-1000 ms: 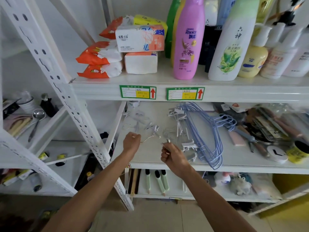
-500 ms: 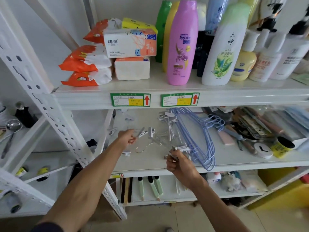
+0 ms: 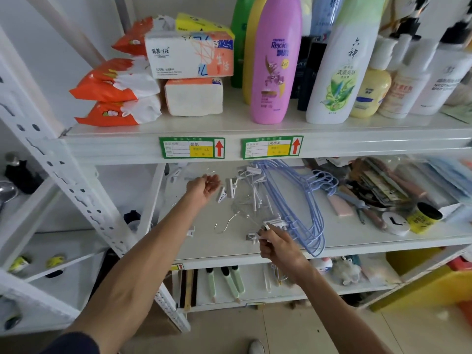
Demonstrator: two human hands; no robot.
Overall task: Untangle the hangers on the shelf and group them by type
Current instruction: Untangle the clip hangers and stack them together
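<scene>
Middle shelf (image 3: 362, 241), hanger lot.

Left hand (image 3: 204, 186): arm stretched forward over the shelf's left half, palm turned up, fingers loosely curled. A thin strand crosses the fingers; whether the hand grasps it cannot be told.

Right hand (image 3: 277, 245): at the shelf's front edge, knuckles up, thumb and fingers pinching the end of a white clip hanger (image 3: 273, 222).

Blue hangers (image 3: 293, 200): one nested bundle lying flat at the shelf's middle. The long axis runs from the shelf's back to its front edge, where the lowest corner overhangs. Hooks (image 3: 321, 180) point toward the shelf's right end. At least four wires show; an exact count cannot be made.

White clip hangers (image 3: 251, 185): a tangled heap mid-shelf, touching the blue bundle's left side, bars pointing several ways. Number cannot be told.

Wire hook (image 3: 227, 222): one, lying toward the front of the shelf, its open curl toward the front.

Loose clip (image 3: 190, 232): one, near the shelf's front left.
</scene>
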